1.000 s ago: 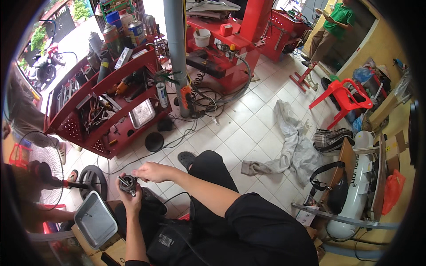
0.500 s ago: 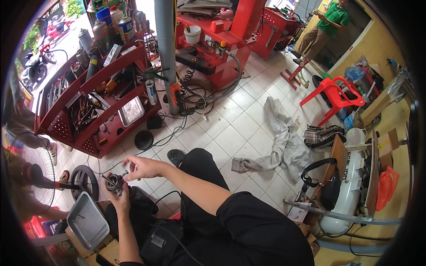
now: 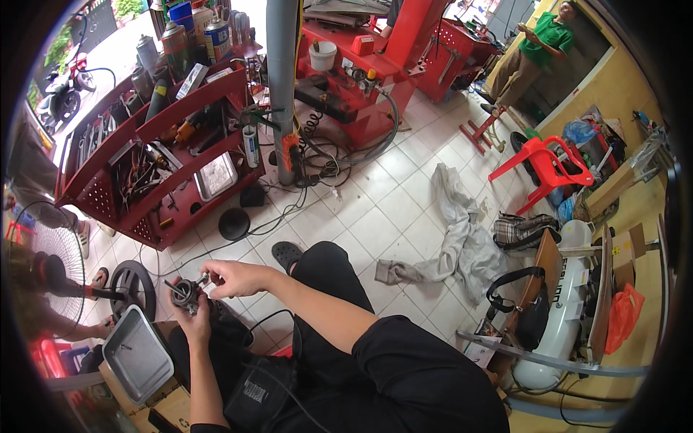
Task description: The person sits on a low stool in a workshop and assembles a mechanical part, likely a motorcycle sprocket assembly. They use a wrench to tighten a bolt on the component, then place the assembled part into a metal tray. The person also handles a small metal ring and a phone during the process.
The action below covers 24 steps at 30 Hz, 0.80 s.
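Clamps the left hand (image 3: 195,328) around a round metal part (image 3: 186,294), beyond and right of the grey tray (image 3: 141,369); curls the right hand (image 3: 237,278) against its side fitting (image 3: 204,278), how tightly cannot tell.

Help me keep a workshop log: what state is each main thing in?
Left hand: gripping the round metal part.
Right hand: at the part's edge, grip unclear.
Round metal part: held up.
Grey tray: open, small item inside.
Grey cloth: crumpled on the floor.
Red chair: upright.
Fan: running or stopped, cannot tell.
Tool cart: loaded.
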Available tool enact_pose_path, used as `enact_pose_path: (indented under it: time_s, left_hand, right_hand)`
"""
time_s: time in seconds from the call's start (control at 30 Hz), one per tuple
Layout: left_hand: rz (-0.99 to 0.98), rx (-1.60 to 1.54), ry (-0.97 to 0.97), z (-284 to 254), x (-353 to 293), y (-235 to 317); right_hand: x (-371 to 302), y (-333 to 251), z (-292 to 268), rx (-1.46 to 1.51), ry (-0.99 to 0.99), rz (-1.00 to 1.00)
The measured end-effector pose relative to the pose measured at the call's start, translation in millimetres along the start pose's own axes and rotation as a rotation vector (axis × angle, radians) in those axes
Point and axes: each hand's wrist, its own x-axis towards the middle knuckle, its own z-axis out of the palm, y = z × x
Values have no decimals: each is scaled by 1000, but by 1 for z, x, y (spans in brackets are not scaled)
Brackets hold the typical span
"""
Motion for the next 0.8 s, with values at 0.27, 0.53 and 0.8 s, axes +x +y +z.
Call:
enact_pose_path:
  time_s: [0.27, 0.53, 0.8]
  left_hand:
    - [7, 22, -40, -4, -1, 1]
    - [-4, -2, -34, -6, 0, -2]
    - [41, 53, 12, 2, 1, 9]
  right_hand:
    - [6, -15, 4, -68, 31, 177]
    - [4, -18, -7, -21, 10, 283]
    - [-4, -21, -1, -41, 122, 126]
